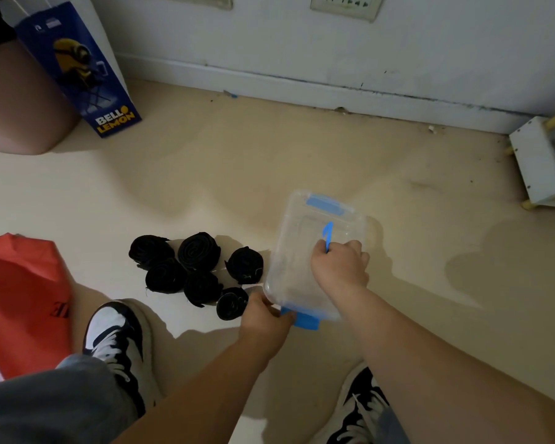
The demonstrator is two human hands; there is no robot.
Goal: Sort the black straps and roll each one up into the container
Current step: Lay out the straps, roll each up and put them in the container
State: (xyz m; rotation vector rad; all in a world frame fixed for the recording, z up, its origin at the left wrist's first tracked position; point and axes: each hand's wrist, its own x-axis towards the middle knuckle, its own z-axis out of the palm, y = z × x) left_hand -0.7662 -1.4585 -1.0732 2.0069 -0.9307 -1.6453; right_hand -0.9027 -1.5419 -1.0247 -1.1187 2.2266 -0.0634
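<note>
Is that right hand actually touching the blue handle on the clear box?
Touching: the head view shows the right hand curled round the blue handle atop the clear box.

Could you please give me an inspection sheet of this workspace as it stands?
Surface: beige floor, stained near the wall.
Job's things: six rolled black straps clustered on the floor left of the clear container; lid on, no straps visible inside.
Clutter: red bag, blue paper bag, white stand.
Hands: left hand grips the near blue latch; right hand grips the blue handle.
Cables: nothing seen.
Surroundings: wall with sockets.
</note>
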